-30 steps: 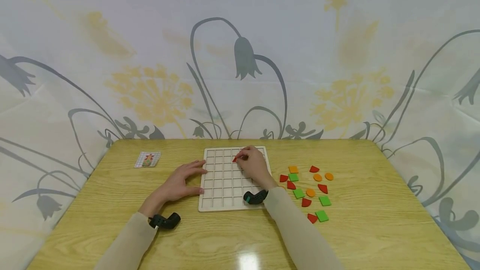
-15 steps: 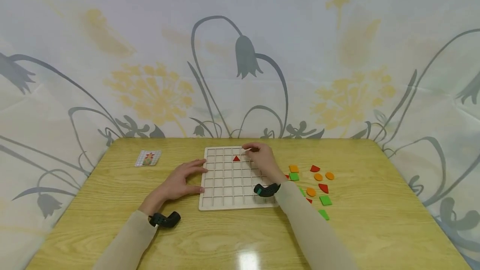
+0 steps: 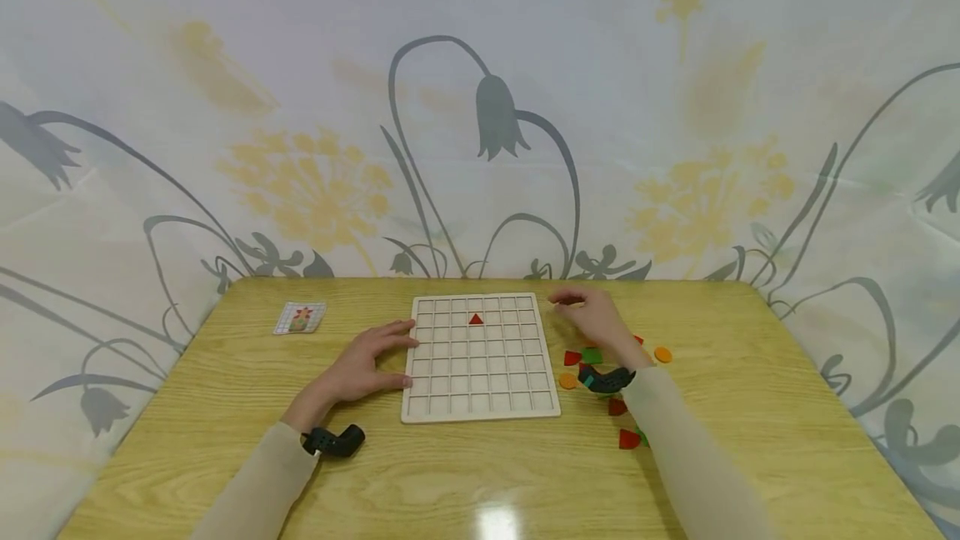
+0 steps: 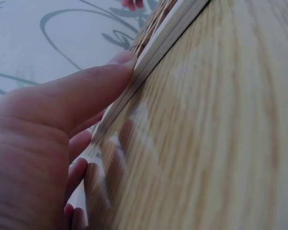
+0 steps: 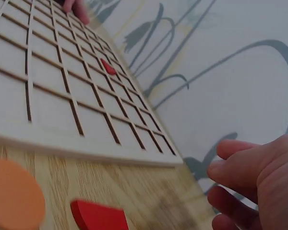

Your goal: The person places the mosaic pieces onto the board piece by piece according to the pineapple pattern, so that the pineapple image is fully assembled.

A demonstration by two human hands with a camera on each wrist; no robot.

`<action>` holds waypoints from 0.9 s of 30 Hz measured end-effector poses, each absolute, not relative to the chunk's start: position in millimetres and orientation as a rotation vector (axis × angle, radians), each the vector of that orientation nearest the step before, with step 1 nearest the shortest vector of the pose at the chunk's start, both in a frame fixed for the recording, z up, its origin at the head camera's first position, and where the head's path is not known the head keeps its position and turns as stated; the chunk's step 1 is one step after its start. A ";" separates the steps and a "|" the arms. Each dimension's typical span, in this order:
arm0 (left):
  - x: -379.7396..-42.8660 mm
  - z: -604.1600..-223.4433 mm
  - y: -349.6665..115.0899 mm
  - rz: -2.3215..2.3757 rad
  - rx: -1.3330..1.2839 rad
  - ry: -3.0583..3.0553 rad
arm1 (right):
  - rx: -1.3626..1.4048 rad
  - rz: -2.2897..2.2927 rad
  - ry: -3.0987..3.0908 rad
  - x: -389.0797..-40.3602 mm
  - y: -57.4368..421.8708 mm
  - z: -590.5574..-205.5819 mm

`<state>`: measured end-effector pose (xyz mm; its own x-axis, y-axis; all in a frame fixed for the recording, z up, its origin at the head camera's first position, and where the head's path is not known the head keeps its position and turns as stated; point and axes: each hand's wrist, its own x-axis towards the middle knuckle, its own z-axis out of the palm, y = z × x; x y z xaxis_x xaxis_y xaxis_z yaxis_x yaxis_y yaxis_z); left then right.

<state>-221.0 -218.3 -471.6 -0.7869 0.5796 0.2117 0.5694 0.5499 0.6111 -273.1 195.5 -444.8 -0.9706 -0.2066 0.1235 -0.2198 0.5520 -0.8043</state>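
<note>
A pale grid board (image 3: 557, 403) lies in the middle of the table, with one red triangle (image 3: 476, 319) in a cell of its second row from the back. Along the board's left edge rests my left hand (image 3: 358, 367), fingers spread; in the left wrist view its thumb (image 4: 98, 88) touches the rim. My right hand (image 3: 596, 319) is above the table just right of the board, near its back corner. Its fingers are loosely bent with nothing between them in the right wrist view. Beneath its wrist, several loose pieces are partly hidden.
Right of the board lie an orange disc (image 3: 567, 381), a red quarter-round piece (image 3: 628, 439), a green square (image 3: 592, 355) and others. A small card (image 3: 300, 317) with a coloured picture on a grid is at the back left. A patterned cloth (image 3: 480, 107) hangs behind the table.
My right hand has let go of the red triangle, leaving it on the board, and moved right, off the board, over toward the loose pieces. The left hand has stayed at the board's edge.
</note>
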 end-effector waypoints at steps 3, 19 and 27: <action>-220.6 -470.9 -217.5 1.074 1.016 2.752 | 0.431 1.353 -2.811 -269.1 216.7 -446.2; -221.3 -473.0 -218.8 1.051 1.019 2.781 | 0.900 1.256 -3.019 -265.3 270.4 -448.8; -220.4 -473.9 -218.0 1.035 1.043 2.793 | 0.865 1.278 -3.033 -266.6 269.8 -450.3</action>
<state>-220.4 -218.0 -473.9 -0.7814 0.5802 0.2297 0.5897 0.5663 0.5758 -266.6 269.8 -450.3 -0.8388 -0.5427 -0.0429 -0.3484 0.5957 -0.7237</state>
